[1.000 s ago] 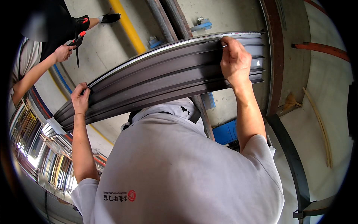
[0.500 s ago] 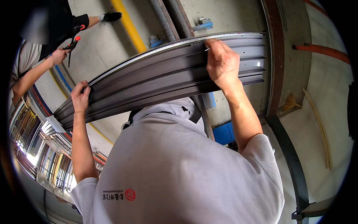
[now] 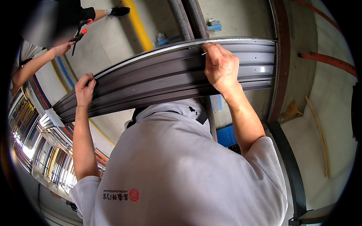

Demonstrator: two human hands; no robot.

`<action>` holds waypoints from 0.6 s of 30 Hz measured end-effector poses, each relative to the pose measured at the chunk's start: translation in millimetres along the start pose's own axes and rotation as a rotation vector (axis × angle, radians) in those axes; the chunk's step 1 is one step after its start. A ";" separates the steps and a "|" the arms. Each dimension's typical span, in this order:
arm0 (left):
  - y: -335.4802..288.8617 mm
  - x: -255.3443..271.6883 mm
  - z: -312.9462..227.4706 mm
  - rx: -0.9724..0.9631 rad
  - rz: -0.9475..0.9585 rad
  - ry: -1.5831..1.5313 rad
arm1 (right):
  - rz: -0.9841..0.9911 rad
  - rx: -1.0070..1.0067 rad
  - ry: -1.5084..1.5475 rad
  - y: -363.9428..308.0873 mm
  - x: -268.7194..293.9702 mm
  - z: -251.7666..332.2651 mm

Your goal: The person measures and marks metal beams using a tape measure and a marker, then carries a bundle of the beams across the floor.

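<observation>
Long dark grey metal profiles [image 3: 151,81], ribbed along their length, lie across in front of me, with a thin pale strip [image 3: 145,56] along the far edge. My left hand [image 3: 85,90] pinches at that far edge toward the left, its thumb and fingertips together on the profile. Farther right, my right hand [image 3: 222,67] is closed at the same edge. A short, thin whitish piece [image 3: 204,53] sticks out from its fingertips; its exact kind cannot be made out. The profiles' right end lies beyond my right hand.
At upper left another person's hand [image 3: 62,49] holds a black tool [image 3: 78,36] with red tips. A rust-brown beam [image 3: 281,71] stands beyond the profiles' right end. Racks of long bars [image 3: 49,162] fill the lower left. A blue box [image 3: 226,136] sits under my right arm.
The whole view has shifted, so the profiles appear farther right. Along the far edge, my right hand has slid left. My left hand stays pinched at nearly the same place.
</observation>
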State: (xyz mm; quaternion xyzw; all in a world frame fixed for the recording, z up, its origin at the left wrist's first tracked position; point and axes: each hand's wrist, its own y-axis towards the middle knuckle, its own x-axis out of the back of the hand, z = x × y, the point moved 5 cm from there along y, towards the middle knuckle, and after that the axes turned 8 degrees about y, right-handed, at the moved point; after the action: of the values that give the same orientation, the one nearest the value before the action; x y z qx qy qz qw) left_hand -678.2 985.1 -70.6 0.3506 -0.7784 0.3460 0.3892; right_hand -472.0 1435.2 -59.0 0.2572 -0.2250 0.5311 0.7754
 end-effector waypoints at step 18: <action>-0.1 -0.4 -4.6 -0.002 -0.022 -0.040 | 0.019 -0.025 0.006 0.1 1.3 -0.2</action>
State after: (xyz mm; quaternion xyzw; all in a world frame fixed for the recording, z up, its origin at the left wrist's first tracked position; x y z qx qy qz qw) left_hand -676.3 988.9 -68.8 0.3654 -0.7825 0.3338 0.3778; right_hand -471.7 1436.2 -58.4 0.2438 -0.2317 0.5365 0.7740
